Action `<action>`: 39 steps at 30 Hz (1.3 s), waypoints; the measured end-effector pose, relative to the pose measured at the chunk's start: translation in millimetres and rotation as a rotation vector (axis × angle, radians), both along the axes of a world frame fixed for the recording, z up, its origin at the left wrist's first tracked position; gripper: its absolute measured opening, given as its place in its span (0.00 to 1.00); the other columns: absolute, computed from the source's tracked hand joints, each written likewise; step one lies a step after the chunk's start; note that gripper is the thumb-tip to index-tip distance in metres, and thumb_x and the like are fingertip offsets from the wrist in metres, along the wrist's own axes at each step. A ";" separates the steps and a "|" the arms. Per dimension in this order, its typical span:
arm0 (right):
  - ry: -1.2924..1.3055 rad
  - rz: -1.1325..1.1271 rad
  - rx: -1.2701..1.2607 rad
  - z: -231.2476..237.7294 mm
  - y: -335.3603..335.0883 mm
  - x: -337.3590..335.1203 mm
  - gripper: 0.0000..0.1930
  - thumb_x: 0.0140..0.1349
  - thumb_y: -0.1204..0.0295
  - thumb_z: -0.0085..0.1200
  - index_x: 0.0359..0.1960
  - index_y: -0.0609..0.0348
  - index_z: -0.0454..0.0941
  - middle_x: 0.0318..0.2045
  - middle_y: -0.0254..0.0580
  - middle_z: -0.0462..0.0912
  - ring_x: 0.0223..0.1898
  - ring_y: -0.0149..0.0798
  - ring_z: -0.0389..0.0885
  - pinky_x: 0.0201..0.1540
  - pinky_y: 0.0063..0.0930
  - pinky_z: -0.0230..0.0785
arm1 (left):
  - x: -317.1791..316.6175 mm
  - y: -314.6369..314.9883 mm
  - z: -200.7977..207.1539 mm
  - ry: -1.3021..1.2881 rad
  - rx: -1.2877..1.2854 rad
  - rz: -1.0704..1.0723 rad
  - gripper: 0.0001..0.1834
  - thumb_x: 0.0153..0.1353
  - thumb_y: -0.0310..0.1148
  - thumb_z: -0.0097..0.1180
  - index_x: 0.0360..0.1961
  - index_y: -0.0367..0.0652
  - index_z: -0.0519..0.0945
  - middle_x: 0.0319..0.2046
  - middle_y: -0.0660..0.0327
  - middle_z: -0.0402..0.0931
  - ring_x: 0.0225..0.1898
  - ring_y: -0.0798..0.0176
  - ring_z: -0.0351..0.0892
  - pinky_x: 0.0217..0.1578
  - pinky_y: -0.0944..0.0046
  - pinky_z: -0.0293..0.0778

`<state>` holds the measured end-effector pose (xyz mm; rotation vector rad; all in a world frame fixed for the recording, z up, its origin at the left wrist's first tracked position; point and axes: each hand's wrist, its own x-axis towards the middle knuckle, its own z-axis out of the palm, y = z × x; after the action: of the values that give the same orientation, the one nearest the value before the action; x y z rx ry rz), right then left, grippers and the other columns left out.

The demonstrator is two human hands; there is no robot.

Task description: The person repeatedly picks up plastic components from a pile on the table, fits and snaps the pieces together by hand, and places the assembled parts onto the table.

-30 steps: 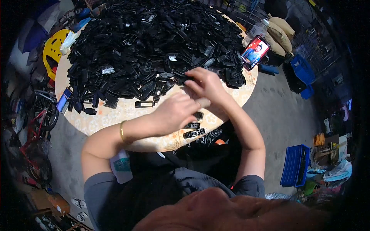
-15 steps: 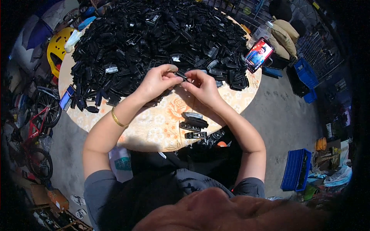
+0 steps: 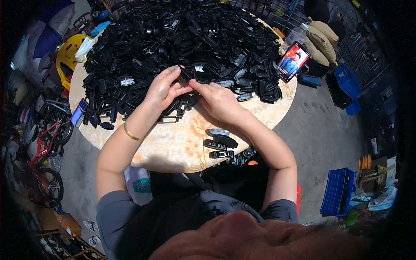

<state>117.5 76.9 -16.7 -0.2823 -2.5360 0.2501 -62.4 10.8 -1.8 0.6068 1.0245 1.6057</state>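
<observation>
My left hand (image 3: pixel 164 89), with a gold bangle at its wrist, is over the near edge of a large pile of small black plastic parts (image 3: pixel 216 47). Between its thumb and fingers is a slim black plastic part (image 3: pixel 184 74), dark against the pile and hard to outline. My right hand (image 3: pixel 220 103) has its fingers curled, and its index fingertip meets the left fingers at that part. What lies inside the right fingers is hidden. A few finished-looking black and grey clip-like pieces (image 3: pixel 221 143) lie in a short column on the cloth below the right hand.
The round table has a flowered cloth (image 3: pixel 173 147). At its right edge stands a phone (image 3: pixel 294 62) with a lit screen; a blue flat object (image 3: pixel 79 113) sits at the left edge. A blue crate (image 3: pixel 337 191), a red bicycle (image 3: pixel 43 147) and sacks (image 3: pixel 323 39) are around it.
Both hands have shifted slightly left. The left thumb has lifted away from its fingers, and the right hand has turned from a thumb-and-finger pinch to an index finger pointing at the left hand.
</observation>
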 end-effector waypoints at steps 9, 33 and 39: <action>0.093 -0.014 -0.073 0.9 0.9 5.4 0.32 0.46 0.75 0.56 0.56 0.53 0.63 0.30 0.44 0.74 0.28 0.45 0.77 0.29 0.35 0.71 | -3.1 -0.1 0.7 -0.046 0.007 -0.048 0.11 0.66 0.33 0.43 0.45 0.40 0.70 0.36 0.57 0.75 0.34 0.60 0.79 0.36 0.59 0.80; 0.375 -0.003 -0.769 -1.5 8.5 1.2 0.15 0.56 0.74 0.55 0.45 0.68 0.75 0.29 0.39 0.79 0.30 0.30 0.77 0.33 0.20 0.69 | 20.1 -8.6 -2.1 0.276 0.079 -0.290 0.16 0.58 0.24 0.52 0.48 0.32 0.71 0.37 0.56 0.76 0.34 0.66 0.79 0.39 0.73 0.75; 0.453 -0.058 -0.656 0.5 3.7 3.4 0.13 0.56 0.74 0.55 0.42 0.67 0.77 0.28 0.44 0.79 0.26 0.33 0.79 0.28 0.22 0.70 | 25.5 -9.5 -2.6 0.575 0.050 -0.230 0.14 0.60 0.27 0.51 0.47 0.36 0.74 0.35 0.63 0.76 0.32 0.74 0.74 0.35 0.76 0.70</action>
<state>120.9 80.5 -16.2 -0.4824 -1.9313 1.0030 -36.9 1.3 -4.3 1.2206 1.2733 1.2799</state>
